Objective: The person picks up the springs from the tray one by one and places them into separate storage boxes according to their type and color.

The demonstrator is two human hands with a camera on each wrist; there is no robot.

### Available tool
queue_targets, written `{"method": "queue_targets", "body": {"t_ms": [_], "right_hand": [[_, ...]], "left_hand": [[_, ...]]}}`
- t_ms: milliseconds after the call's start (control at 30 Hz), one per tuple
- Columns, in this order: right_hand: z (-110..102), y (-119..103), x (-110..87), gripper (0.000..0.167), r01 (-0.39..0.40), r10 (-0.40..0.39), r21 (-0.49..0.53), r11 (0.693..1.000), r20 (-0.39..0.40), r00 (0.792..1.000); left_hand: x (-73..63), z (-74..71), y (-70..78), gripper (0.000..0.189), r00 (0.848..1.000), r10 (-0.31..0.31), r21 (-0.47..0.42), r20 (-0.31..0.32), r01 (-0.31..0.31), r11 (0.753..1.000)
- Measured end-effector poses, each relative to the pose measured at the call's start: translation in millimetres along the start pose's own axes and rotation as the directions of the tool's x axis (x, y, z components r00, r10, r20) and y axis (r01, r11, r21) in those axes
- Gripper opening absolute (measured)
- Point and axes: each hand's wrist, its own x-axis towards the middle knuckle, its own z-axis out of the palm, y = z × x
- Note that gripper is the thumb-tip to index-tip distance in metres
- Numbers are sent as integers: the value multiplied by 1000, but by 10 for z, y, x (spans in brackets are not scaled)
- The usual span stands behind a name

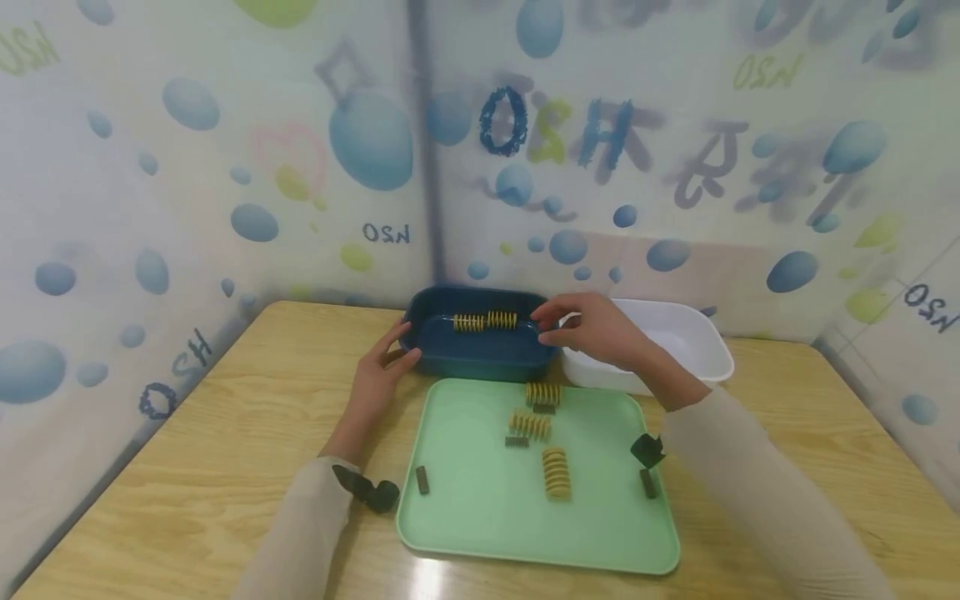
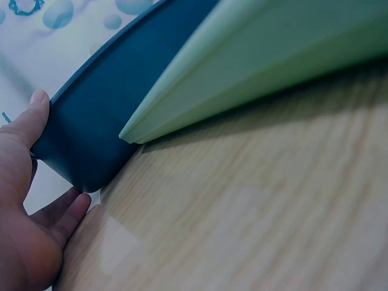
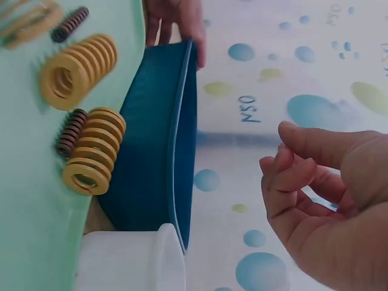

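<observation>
At the left end of a dark blue bin (image 1: 480, 367), my left hand (image 1: 375, 377) holds the wall, thumb and fingers spread around the corner. Two yellow coil springs (image 1: 469, 322) lie end to end inside the bin. My right hand (image 1: 596, 331) hovers over the bin's right end; in the right wrist view its fingers are loosely bent, with nothing visible between them and the thumb. On the green tray (image 1: 480, 508) lie a yellow spring (image 1: 543, 394) by the far rim, a second spring (image 1: 529, 425) nearer, and a third spring (image 1: 557, 473) nearer still.
Several small dark springs (image 1: 517, 442) are scattered on the tray, one beside its left rim and one by the right. A white bin (image 1: 675, 333) stands right of the blue one. Behind the wooden table (image 1: 225, 433) hangs a patterned curtain (image 1: 300, 150).
</observation>
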Motion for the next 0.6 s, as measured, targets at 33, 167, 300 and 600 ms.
{"method": "queue_targets", "body": {"t_ms": [33, 167, 300, 600], "right_hand": [[-7, 5, -68, 28, 3, -3, -2, 1000, 0, 1000], [-27, 47, -336, 27, 20, -20, 12, 1000, 2, 1000], [-47, 112, -582, 26, 15, -14, 41, 999, -12, 1000], [-84, 332, -1061, 25, 24, -22, 147, 989, -19, 1000]], "left_hand": [[5, 4, -24, 55, 1000, 4, 6, -5, -4, 1000], [-10, 6, -17, 55, 1000, 18, 8, -15, -18, 1000], [-24, -3, 13, 55, 1000, 5, 13, -11, -5, 1000], [-33, -3, 122, 55, 1000, -1, -23, 14, 1, 1000]]}}
